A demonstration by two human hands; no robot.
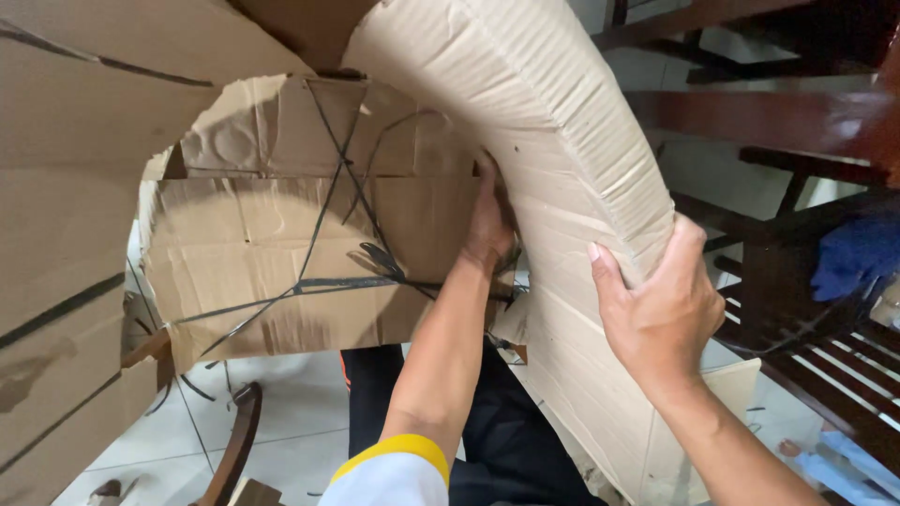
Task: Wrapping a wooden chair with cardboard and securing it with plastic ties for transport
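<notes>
Dark wooden slatted chair [797, 309] close on my right, blue cloth [855, 255] draped on it. White tiled floor [300, 412] below. Creased corrugated cardboard sheet [553, 122] curves overhead, blocking view. My right hand [661, 309] grips its bent edge. My left hand [489, 223] presses flattened cardboard box [309, 253], black strapping [328, 281] crossing it; grip unclear.

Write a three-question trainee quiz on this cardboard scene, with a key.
1. True or false: the right hand grips the outer face of the bent cardboard sheet.
2. Where is the left hand? A) on the floor B) inside the fold, against the cardboard C) on the wooden chair
3. What crosses the flattened box in dark lines?

Key: 1 true; 2 B; 3 black strapping bands.
</notes>
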